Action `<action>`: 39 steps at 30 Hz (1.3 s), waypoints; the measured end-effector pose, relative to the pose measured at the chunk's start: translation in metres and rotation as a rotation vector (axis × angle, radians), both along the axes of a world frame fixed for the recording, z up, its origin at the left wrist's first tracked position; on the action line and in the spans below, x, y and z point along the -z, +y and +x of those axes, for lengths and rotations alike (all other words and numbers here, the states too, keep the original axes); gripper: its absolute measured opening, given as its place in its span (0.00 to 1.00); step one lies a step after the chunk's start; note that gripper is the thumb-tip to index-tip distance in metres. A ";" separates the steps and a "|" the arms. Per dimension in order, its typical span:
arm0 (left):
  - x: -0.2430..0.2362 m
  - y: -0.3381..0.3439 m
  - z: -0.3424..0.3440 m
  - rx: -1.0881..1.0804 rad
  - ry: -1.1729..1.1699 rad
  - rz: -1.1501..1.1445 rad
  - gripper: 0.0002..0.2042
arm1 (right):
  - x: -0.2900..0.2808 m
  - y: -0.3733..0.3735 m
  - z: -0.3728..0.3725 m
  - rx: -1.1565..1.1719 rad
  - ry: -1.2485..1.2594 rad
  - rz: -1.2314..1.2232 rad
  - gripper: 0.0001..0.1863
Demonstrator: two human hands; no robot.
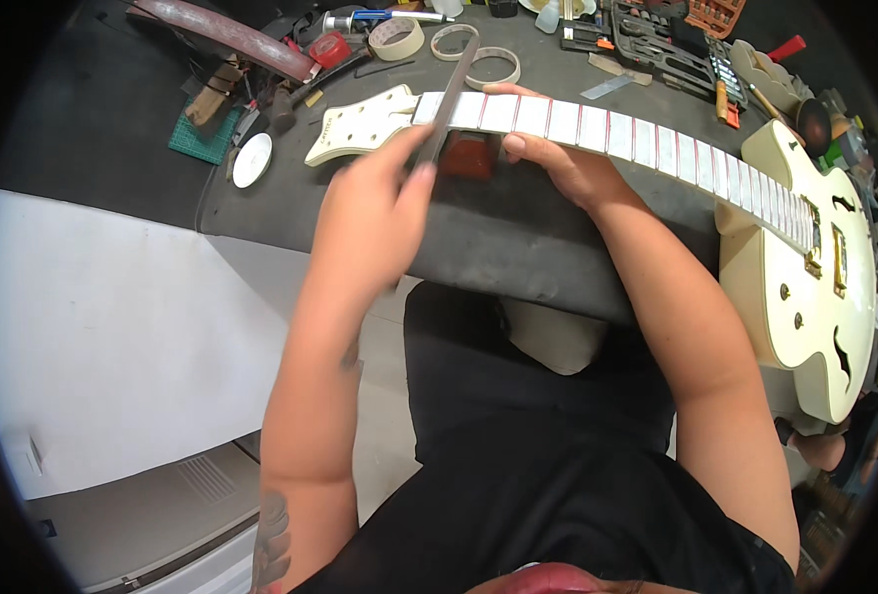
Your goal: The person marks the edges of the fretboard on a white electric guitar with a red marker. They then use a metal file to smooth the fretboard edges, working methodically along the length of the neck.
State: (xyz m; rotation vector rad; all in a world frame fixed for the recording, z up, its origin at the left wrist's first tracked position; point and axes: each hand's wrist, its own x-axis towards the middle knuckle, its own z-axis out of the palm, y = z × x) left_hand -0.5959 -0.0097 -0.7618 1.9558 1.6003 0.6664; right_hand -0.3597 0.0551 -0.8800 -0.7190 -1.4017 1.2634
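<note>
A cream hollow-body electric guitar (pixel 780 247) lies across the bench, its headstock (pixel 358 129) to the left and its body at the right. White strips cover the fretboard (pixel 617 134) between the frets, with reddish lines along them. My left hand (pixel 375 213), slightly smeared by motion, is closed on a long narrow flat file (pixel 456 87). The file crosses the neck near the nut end. My right hand (pixel 563 166) grips the neck a few frets along, thumb on the near edge and fingers at the far edge. A red block (pixel 469 155) sits under the neck.
Behind the neck lie rolls of masking tape (pixel 396 41), a red tape roll (pixel 329 49) and a blue-white tube (pixel 370 16). A white bowl (pixel 252 160) and green cutting mat (pixel 201 132) are left. Tool cases (pixel 672 49) crowd the far right. A white panel (pixel 112 327) stands lower left.
</note>
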 end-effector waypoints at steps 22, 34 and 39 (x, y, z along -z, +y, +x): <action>0.010 -0.040 -0.019 0.081 0.095 0.148 0.22 | 0.008 -0.001 0.009 0.028 -0.014 -0.019 0.38; 0.001 0.026 0.010 0.065 0.264 0.184 0.22 | 0.003 -0.001 -0.001 0.008 -0.028 -0.001 0.36; 0.016 -0.068 -0.030 0.085 0.102 0.158 0.25 | 0.012 0.000 0.005 0.081 -0.029 0.037 0.36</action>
